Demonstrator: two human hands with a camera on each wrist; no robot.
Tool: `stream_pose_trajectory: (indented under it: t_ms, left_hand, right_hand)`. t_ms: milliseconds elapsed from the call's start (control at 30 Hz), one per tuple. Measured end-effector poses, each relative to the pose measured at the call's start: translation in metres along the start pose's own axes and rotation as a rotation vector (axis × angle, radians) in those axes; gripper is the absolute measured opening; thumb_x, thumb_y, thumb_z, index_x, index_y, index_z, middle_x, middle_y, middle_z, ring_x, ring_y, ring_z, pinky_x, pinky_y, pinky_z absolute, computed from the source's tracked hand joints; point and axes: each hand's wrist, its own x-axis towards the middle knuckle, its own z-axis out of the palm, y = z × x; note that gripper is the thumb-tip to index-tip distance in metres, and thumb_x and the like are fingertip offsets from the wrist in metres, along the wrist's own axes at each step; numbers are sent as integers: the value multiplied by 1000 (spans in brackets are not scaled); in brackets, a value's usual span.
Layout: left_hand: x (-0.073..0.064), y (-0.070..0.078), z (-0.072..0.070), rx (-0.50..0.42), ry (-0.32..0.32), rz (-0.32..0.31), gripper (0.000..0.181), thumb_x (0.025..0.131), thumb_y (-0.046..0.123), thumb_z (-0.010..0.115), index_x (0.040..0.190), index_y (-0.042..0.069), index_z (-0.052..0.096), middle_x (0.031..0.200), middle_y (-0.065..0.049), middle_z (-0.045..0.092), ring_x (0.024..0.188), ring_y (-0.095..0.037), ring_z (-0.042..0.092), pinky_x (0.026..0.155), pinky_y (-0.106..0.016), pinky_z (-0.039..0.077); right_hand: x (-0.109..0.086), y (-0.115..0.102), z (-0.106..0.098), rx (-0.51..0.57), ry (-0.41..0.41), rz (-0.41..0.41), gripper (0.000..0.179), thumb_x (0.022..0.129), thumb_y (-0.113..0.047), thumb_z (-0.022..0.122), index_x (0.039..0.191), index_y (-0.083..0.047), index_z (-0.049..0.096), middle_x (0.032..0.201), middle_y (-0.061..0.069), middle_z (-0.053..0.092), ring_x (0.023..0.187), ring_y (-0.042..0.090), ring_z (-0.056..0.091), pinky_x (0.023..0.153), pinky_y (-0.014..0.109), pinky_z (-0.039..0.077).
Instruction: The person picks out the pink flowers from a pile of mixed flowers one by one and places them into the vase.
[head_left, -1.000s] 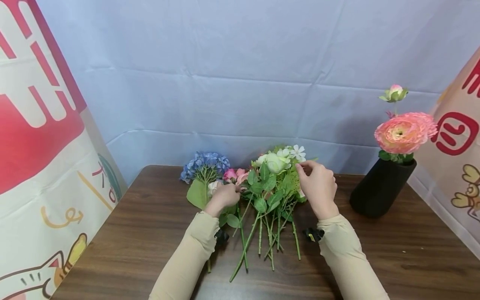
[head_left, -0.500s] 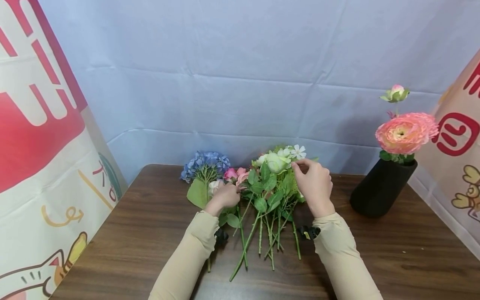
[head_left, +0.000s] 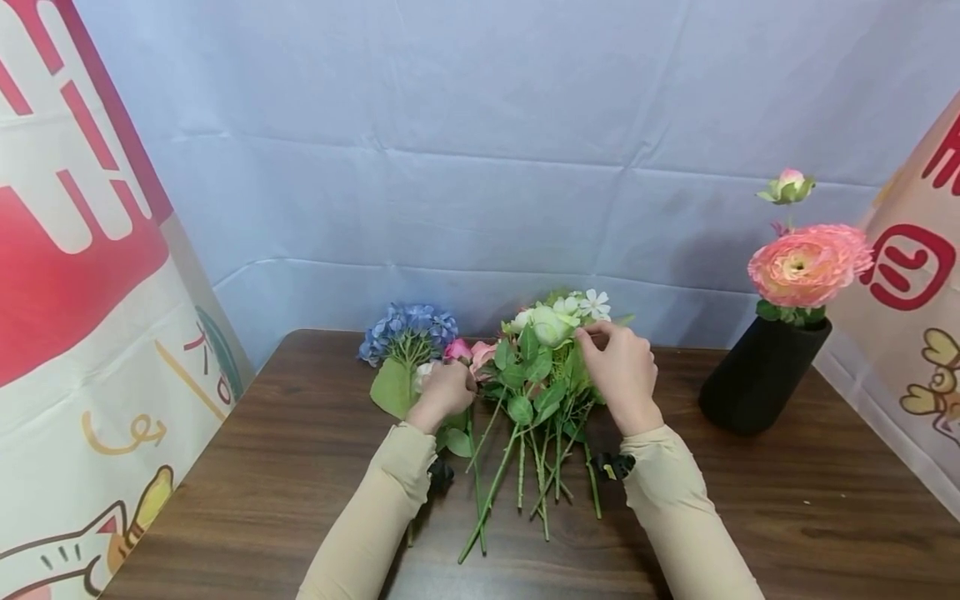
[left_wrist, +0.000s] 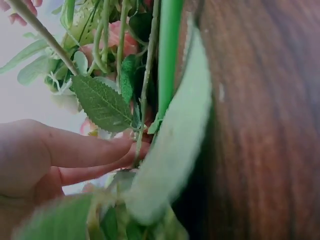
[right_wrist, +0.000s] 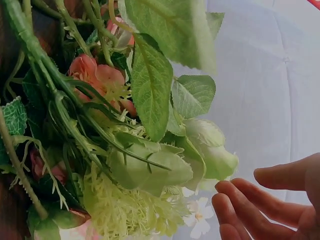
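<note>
My left hand (head_left: 447, 390) is among the flowers at the left of the pile, its thumb and finger pinching a thin flower stem (left_wrist: 138, 147) in the left wrist view. Just beyond it are a bright pink flower (head_left: 457, 350) and a paler pink one (head_left: 482, 358). A blue hydrangea (head_left: 408, 333) lies to its left. My right hand (head_left: 621, 367) hovers at the pile's right side, beside a pale green-white rose (head_left: 551, 326). The right wrist view shows its thumb apart from the loosely bent fingers (right_wrist: 240, 200), with nothing between; whether they brush the petals I cannot tell.
A black slant-topped vase (head_left: 761, 379) at the right holds a large coral-pink flower (head_left: 806, 265) and a bud (head_left: 788, 187). Several green stems (head_left: 495, 492) point toward the front of the brown wooden table (head_left: 247, 475). A pale blue cloth (head_left: 480, 208) hangs behind.
My left hand has shifted slightly left, and a green stem and the bright pink flower have moved left with it. My right hand has moved left toward the pale rose.
</note>
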Motion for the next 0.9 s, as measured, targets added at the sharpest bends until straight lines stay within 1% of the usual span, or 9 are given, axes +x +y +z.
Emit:
stream_pose_trajectory:
  t_ms: [100, 200, 333, 467, 500, 600, 733, 800, 900]
  left_hand:
    - [-1, -1, 1, 4, 40, -19, 12, 77, 12, 72, 67, 17, 72, 78, 1, 70, 92, -32, 62, 79, -49, 48]
    - [0, -3, 2, -13, 75, -44, 12, 74, 16, 78, 64, 18, 71, 73, 3, 69, 81, -27, 63, 76, -48, 49]
    - [1, -3, 3, -45, 90, -89, 18, 76, 11, 73, 60, 17, 68, 67, 4, 65, 73, -24, 59, 80, -55, 45]
    - [3, -2, 2, -78, 95, -150, 16, 74, 8, 69, 63, 18, 65, 69, 4, 63, 76, -25, 58, 87, -60, 40]
    - [3, -2, 1, -88, 94, -165, 16, 73, 8, 69, 63, 18, 62, 68, 4, 61, 76, -25, 57, 87, -60, 40]
    - [4, -1, 0, -130, 90, -212, 27, 70, 9, 71, 56, 19, 50, 59, 5, 47, 71, -23, 51, 86, -57, 38]
    - [4, -1, -2, -205, 98, -259, 44, 68, 9, 72, 48, 20, 35, 50, 5, 29, 59, -19, 37, 79, -51, 35]
    - [3, -1, -3, -239, 111, -273, 46, 68, 10, 73, 47, 20, 34, 48, 5, 28, 57, -18, 33, 78, -49, 34]
    - [2, -2, -5, -285, 115, -277, 46, 71, 12, 74, 47, 20, 36, 48, 6, 31, 57, -18, 36, 84, -53, 36]
  right_hand:
    - [0, 0, -2, 0, -8, 9, 30, 93, -36, 57, 109, -15, 71, 86, 10, 72, 48, 18, 52, 38, 31, 36]
    - [0, 0, -4, -3, -8, 13, 30, 93, -36, 57, 109, -15, 71, 87, 10, 72, 50, 19, 53, 39, 31, 36]
    - [0, -1, -5, -7, -4, 9, 30, 93, -36, 57, 108, -15, 71, 87, 9, 73, 51, 19, 54, 39, 30, 37]
    - [-1, -1, -5, -1, -8, 8, 29, 93, -36, 57, 108, -15, 71, 88, 9, 73, 51, 19, 54, 39, 30, 37]
    - [-1, -2, -5, -1, -7, 7, 29, 93, -36, 57, 108, -15, 71, 88, 9, 73, 51, 19, 54, 39, 31, 37]
    - [-1, -1, -5, -2, -4, 3, 29, 93, -36, 57, 108, -16, 71, 87, 9, 73, 50, 19, 54, 39, 31, 37]
    - [0, -1, -5, -3, -2, -1, 29, 93, -36, 57, 108, -16, 71, 87, 9, 73, 50, 19, 54, 40, 31, 37]
    - [0, -1, -6, -1, -3, -1, 29, 93, -36, 57, 108, -16, 71, 86, 9, 73, 50, 19, 54, 40, 31, 37]
    - [0, -1, -7, -2, -2, -3, 29, 93, -36, 57, 107, -15, 72, 85, 9, 72, 50, 19, 54, 40, 31, 37]
